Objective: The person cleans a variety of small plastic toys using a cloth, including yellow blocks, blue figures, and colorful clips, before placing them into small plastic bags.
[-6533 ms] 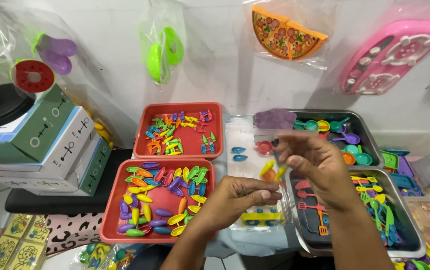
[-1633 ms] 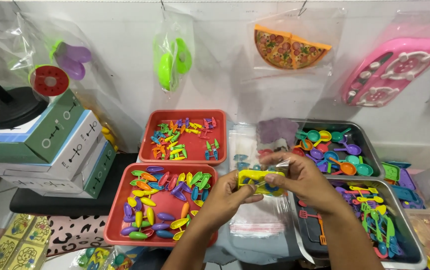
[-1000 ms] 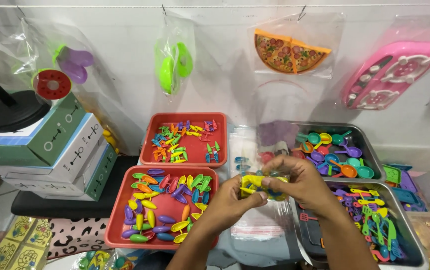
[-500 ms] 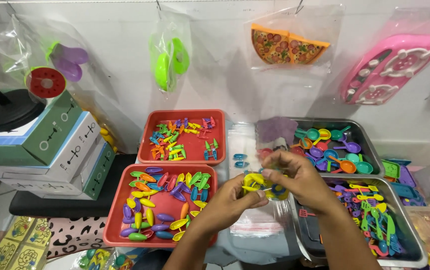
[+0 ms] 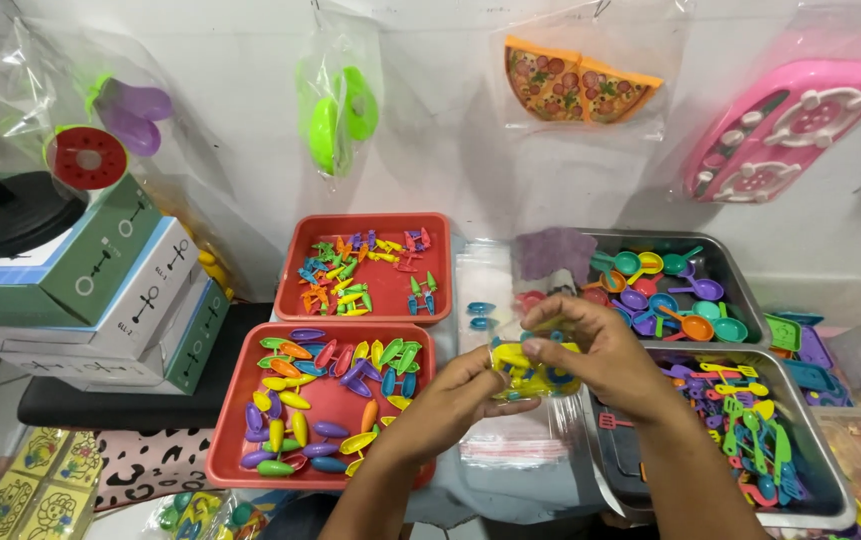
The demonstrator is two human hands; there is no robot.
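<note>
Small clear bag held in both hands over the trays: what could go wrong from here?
1. The small clear bag of yellow and blue pieces is pinched only by the fingertips of the left hand and right hand; a slip could spill it.
2. It hangs beside the open red tray of loose coloured pieces, so spilled parts could mix in.
3. The metal tray is crowded; pieces there could get knocked.

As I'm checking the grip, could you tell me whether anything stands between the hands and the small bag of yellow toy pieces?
Nothing visible does: the left hand and right hand both pinch the small clear bag of yellow toy pieces directly.
</note>
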